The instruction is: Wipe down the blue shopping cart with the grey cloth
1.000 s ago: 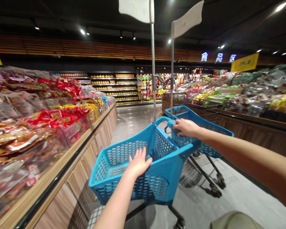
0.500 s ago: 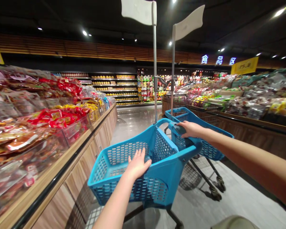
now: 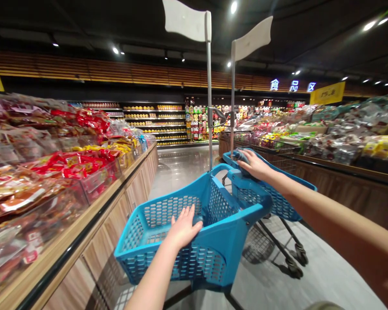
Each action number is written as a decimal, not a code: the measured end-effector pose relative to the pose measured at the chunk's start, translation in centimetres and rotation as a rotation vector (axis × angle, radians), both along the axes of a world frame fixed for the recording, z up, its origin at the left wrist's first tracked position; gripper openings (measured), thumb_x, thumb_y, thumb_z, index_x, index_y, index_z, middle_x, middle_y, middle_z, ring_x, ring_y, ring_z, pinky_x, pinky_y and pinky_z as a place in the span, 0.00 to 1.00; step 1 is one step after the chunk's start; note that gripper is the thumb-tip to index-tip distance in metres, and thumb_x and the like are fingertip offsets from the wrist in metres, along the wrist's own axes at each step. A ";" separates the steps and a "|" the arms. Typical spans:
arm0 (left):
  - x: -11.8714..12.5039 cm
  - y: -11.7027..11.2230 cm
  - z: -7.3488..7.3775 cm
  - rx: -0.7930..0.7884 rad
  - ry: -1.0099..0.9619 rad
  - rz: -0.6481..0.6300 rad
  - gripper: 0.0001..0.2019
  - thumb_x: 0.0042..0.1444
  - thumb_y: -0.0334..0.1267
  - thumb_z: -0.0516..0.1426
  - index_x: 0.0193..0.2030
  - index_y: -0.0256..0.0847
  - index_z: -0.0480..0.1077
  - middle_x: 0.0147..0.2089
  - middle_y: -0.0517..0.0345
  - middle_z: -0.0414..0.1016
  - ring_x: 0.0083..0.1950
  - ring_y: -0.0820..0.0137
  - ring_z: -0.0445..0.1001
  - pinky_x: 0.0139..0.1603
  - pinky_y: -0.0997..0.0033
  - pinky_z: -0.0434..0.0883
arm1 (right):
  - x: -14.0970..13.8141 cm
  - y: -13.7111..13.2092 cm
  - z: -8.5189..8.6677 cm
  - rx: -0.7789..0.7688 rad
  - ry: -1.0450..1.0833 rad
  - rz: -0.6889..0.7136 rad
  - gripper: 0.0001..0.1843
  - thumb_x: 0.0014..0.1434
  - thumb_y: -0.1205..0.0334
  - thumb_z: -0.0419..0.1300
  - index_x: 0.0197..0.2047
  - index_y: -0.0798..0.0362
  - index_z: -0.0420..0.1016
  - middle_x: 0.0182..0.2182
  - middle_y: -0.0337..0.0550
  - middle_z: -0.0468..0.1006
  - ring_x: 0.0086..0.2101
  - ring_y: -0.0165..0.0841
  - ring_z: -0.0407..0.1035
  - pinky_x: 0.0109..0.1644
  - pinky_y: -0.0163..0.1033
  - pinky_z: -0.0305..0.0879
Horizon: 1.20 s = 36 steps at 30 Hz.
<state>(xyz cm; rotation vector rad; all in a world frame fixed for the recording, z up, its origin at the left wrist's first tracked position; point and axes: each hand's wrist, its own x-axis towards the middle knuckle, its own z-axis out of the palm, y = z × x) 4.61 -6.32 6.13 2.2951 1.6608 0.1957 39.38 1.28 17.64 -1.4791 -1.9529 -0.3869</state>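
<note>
My left hand [image 3: 186, 228] lies over the near rim of a blue plastic shopping cart [image 3: 136, 252], fingers stretched out into the basket and thumb apart. A small blue-grey patch shows beside its fingers; I cannot make out what it is. My right hand [image 3: 254, 164] reaches past this cart to the handle end of a second blue cart [image 3: 292, 183]. Beneath its fingers is a bunched grey-blue cloth [image 3: 242, 155], pressed against that cart's rim. Tall poles with white flags [image 3: 187, 19] rise from both carts.
Along the left runs a wooden display counter [image 3: 116, 215] heaped with packaged food. Another food counter [image 3: 336, 185] stands on the right, with a yellow price sign [image 3: 327, 93] above it. Stocked wall shelves [image 3: 155, 120] close off the tiled aisle [image 3: 181, 161].
My right hand has moved away from the near cart's handle end, with the cloth, onto the second cart's rim. My left hand stays about where it was on the near cart.
</note>
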 end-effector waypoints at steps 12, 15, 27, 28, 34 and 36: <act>-1.3 0.0 -0.5 0.061 -0.015 0.132 0.38 0.62 0.60 0.35 0.73 0.38 0.41 0.75 0.48 0.39 0.75 0.56 0.39 0.68 0.35 0.43 | 1.8 -3.9 -1.4 -0.472 -0.053 0.400 0.37 0.56 0.48 0.60 0.67 0.48 0.59 0.63 0.42 0.66 0.59 0.43 0.63 0.62 0.45 0.60; -1.5 -0.1 -0.3 0.041 -0.030 0.105 0.43 0.59 0.65 0.37 0.74 0.38 0.39 0.75 0.47 0.36 0.75 0.55 0.37 0.68 0.36 0.41 | 1.9 -4.6 -0.3 -0.561 -0.144 0.468 0.39 0.53 0.51 0.63 0.67 0.48 0.59 0.63 0.43 0.65 0.60 0.43 0.62 0.63 0.44 0.59; -0.5 -0.6 -0.3 0.012 -0.029 -0.092 0.37 0.61 0.62 0.44 0.73 0.54 0.38 0.75 0.54 0.28 0.75 0.60 0.28 0.69 0.37 0.35 | -3.1 -3.0 0.3 -0.313 -0.724 0.265 0.31 0.44 0.60 0.72 0.52 0.50 0.73 0.44 0.48 0.77 0.43 0.44 0.73 0.46 0.41 0.66; -0.4 -0.7 -0.4 0.017 -0.028 -0.082 0.37 0.61 0.61 0.43 0.73 0.53 0.38 0.75 0.54 0.28 0.75 0.60 0.28 0.69 0.37 0.35 | -3.1 -3.0 0.2 -0.296 -0.726 0.259 0.28 0.45 0.58 0.71 0.51 0.50 0.73 0.43 0.47 0.77 0.43 0.43 0.73 0.46 0.40 0.65; -0.2 -1.6 -0.5 0.026 -0.030 -0.047 0.37 0.61 0.61 0.43 0.73 0.53 0.38 0.75 0.53 0.29 0.75 0.59 0.28 0.69 0.38 0.35 | -3.0 -3.3 -0.9 -0.215 -0.639 0.180 0.19 0.53 0.56 0.67 0.48 0.48 0.72 0.44 0.46 0.76 0.42 0.41 0.73 0.45 0.38 0.64; -0.2 -1.8 -0.5 0.033 -0.036 -0.038 0.37 0.61 0.61 0.43 0.73 0.52 0.39 0.76 0.52 0.29 0.75 0.59 0.28 0.69 0.37 0.36 | -3.1 -3.0 -1.2 -0.190 -0.545 0.133 0.16 0.56 0.56 0.64 0.48 0.49 0.71 0.43 0.46 0.77 0.42 0.40 0.73 0.44 0.37 0.64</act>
